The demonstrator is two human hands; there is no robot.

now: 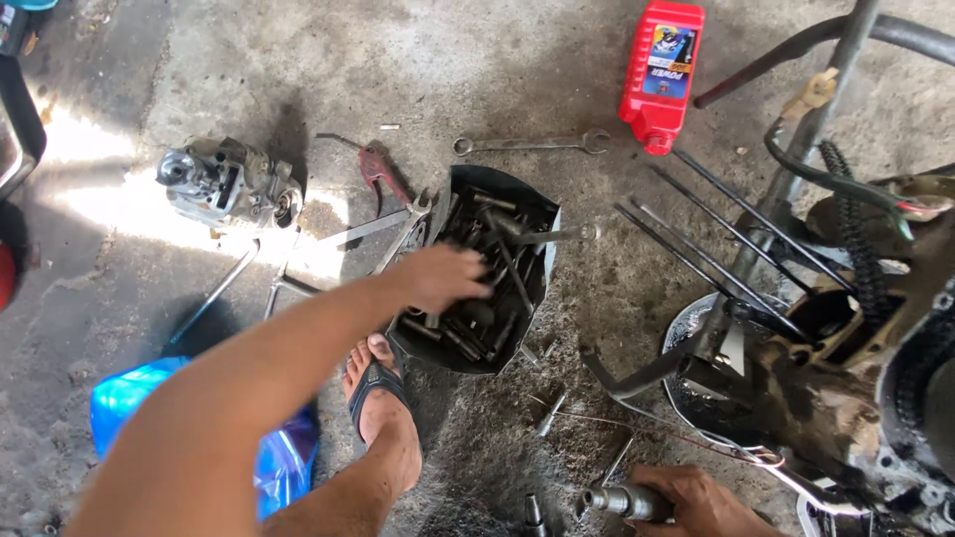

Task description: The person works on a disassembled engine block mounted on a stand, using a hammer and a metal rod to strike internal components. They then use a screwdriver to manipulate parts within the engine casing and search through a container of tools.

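Hands at the Parts Tray: Floor Inspection

Left hand (443, 278) was found reaching into the dark, dented metal tray (542, 249) of greasy sockets, bolts and rods, which sat on the concrete floor (298, 60) just ahead of the person's sandalled foot (383, 408). Its fingers were curled down among the loose pieces; whether they had pinched any one piece could not be told, as the hand's back hid the fingertips. Right hand (696, 502) lay at the lower edge of view, its grip wrapped around a short grey metal cylindrical tool (622, 500), close beside the oily engine casing (796, 398) at right.

Around the tray: a long silver combination spanner (527, 144) lay just beyond it, red-handled pliers (378, 169) to its left, a grey cast-metal carburettor-like assembly (224, 184) farther left in sunlight, and a red plastic oil bottle (660, 75) well apart at the top. Four thin dark rods (716, 234) projected from the casing.

Judgement: sorting by touch in so crowded a tray is best done slowly, lifting one piece clear with thumb and forefinger before inspecting it, as oily surfaces invite slips and sharp edges are likely. Holding the tool steady in the other hand would keep it off the gritty floor.
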